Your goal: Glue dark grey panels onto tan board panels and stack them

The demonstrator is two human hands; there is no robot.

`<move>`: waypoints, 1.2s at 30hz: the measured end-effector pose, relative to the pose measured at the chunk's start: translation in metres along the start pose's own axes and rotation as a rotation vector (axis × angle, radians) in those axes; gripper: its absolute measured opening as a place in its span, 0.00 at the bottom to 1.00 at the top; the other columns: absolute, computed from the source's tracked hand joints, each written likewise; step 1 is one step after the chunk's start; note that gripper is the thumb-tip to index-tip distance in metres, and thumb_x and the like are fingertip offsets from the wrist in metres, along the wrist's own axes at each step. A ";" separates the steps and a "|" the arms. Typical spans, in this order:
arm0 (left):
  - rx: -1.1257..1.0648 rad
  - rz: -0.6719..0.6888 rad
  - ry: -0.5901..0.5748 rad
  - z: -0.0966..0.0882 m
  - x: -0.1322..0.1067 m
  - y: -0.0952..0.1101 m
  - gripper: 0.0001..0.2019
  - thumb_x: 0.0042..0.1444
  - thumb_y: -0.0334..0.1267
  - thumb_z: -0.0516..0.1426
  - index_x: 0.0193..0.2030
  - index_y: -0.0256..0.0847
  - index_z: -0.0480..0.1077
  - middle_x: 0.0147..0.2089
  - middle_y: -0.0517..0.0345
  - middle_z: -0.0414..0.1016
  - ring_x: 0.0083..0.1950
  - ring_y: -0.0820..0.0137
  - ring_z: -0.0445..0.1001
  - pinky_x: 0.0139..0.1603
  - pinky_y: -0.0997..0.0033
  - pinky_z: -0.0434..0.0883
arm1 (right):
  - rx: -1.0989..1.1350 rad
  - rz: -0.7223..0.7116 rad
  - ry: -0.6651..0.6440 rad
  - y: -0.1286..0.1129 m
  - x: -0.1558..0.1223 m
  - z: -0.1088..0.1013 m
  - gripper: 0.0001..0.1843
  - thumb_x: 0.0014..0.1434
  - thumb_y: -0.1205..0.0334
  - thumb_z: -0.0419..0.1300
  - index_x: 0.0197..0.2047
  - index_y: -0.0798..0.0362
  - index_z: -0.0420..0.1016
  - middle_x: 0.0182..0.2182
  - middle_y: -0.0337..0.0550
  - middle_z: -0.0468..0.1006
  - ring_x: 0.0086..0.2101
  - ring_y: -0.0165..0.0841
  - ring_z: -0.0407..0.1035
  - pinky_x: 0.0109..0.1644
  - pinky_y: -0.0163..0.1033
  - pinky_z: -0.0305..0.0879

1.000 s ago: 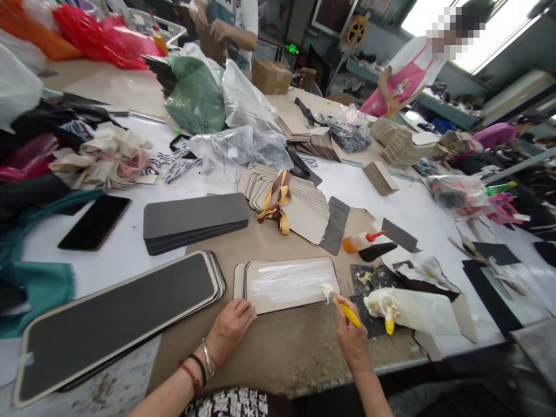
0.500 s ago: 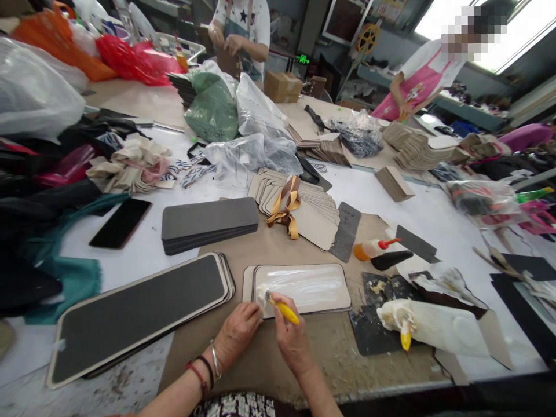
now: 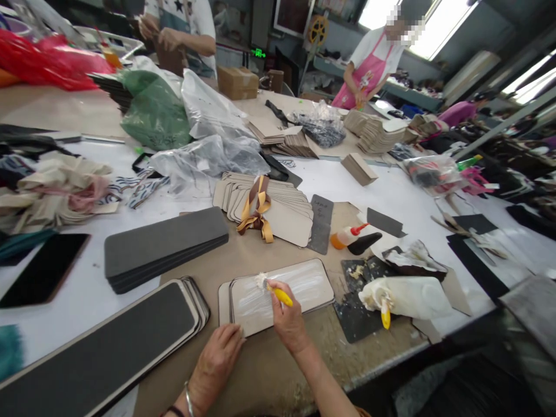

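A beige rounded panel lies on a small stack, streaked with white paste over its upper face. My right hand is closed around the yellow handle of a brush, whose paste-covered bristles touch the panel near its far left part. My left hand has its bent fingers together on the panel's near left corner. Right of the stack, a pale plastic bottle lies on its side, cut open and caked with paste, with another yellow-handled brush in its opening.
Left lies a stack of long dark panels with beige borders; behind it, dark grey boards. Fanned beige boards carry a brown-and-yellow strap. A red-tipped glue bottle and a phone lie nearby. Two people stand across the table.
The view has swung right, so things sit further left in the picture. The brush has moved from the panel's left end slightly right and toward its far edge. My left hand stays at the corner.
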State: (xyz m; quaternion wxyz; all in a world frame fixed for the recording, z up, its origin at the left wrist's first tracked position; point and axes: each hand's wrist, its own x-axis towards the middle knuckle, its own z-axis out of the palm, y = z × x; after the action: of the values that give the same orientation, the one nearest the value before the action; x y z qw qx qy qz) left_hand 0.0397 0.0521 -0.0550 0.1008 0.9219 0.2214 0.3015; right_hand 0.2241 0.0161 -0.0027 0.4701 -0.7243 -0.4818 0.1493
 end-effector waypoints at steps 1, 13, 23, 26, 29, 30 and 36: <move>0.013 0.024 0.002 0.000 0.000 -0.001 0.13 0.62 0.31 0.45 0.38 0.38 0.70 0.37 0.54 0.74 0.40 0.69 0.71 0.42 0.67 0.73 | -0.039 0.024 0.043 0.011 0.001 -0.012 0.12 0.62 0.62 0.46 0.46 0.52 0.67 0.40 0.47 0.74 0.44 0.34 0.68 0.49 0.41 0.66; 0.046 0.051 -0.024 -0.002 0.002 -0.001 0.13 0.63 0.31 0.45 0.39 0.37 0.71 0.38 0.54 0.74 0.41 0.69 0.72 0.43 0.68 0.73 | -0.419 0.180 0.209 0.076 -0.020 -0.125 0.18 0.61 0.51 0.46 0.43 0.55 0.69 0.40 0.50 0.75 0.42 0.38 0.70 0.47 0.43 0.67; -0.034 -0.046 -0.001 0.001 0.002 0.003 0.10 0.61 0.31 0.47 0.40 0.38 0.70 0.37 0.53 0.73 0.40 0.68 0.71 0.41 0.67 0.74 | -0.322 0.002 0.147 0.021 -0.072 -0.055 0.14 0.63 0.60 0.47 0.48 0.54 0.68 0.39 0.50 0.76 0.42 0.36 0.71 0.42 0.41 0.72; -0.062 -0.059 -0.023 0.000 0.003 0.004 0.09 0.61 0.31 0.48 0.40 0.38 0.69 0.36 0.54 0.72 0.40 0.68 0.71 0.41 0.66 0.74 | -0.213 -0.045 0.099 0.000 -0.078 -0.023 0.14 0.63 0.63 0.47 0.49 0.53 0.67 0.40 0.50 0.75 0.42 0.36 0.71 0.43 0.41 0.72; -0.082 -0.075 -0.040 -0.002 0.004 0.004 0.09 0.61 0.31 0.47 0.40 0.38 0.68 0.35 0.54 0.72 0.39 0.68 0.71 0.40 0.66 0.74 | -0.120 -0.080 0.044 -0.016 -0.083 0.000 0.15 0.63 0.65 0.46 0.51 0.52 0.66 0.40 0.49 0.75 0.43 0.36 0.70 0.45 0.42 0.72; -0.092 -0.083 -0.046 -0.003 0.005 0.004 0.09 0.61 0.31 0.47 0.39 0.38 0.68 0.35 0.54 0.71 0.39 0.68 0.71 0.40 0.66 0.74 | -0.099 -0.082 0.031 -0.020 -0.084 0.004 0.15 0.63 0.66 0.46 0.51 0.52 0.66 0.41 0.49 0.75 0.43 0.36 0.70 0.45 0.42 0.72; -0.128 -0.087 -0.024 -0.004 0.005 0.004 0.08 0.61 0.31 0.47 0.38 0.36 0.67 0.35 0.53 0.71 0.39 0.69 0.71 0.41 0.66 0.74 | -0.039 -0.021 -0.022 -0.027 -0.077 0.015 0.14 0.63 0.65 0.47 0.50 0.53 0.67 0.42 0.49 0.75 0.45 0.35 0.69 0.48 0.41 0.69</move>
State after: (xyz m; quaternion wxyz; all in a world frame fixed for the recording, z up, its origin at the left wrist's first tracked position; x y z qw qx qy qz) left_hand 0.0422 0.0510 -0.0485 0.1752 0.9067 0.2404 0.2991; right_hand 0.1608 -0.0381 -0.0064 0.4519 -0.7266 -0.4974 0.1429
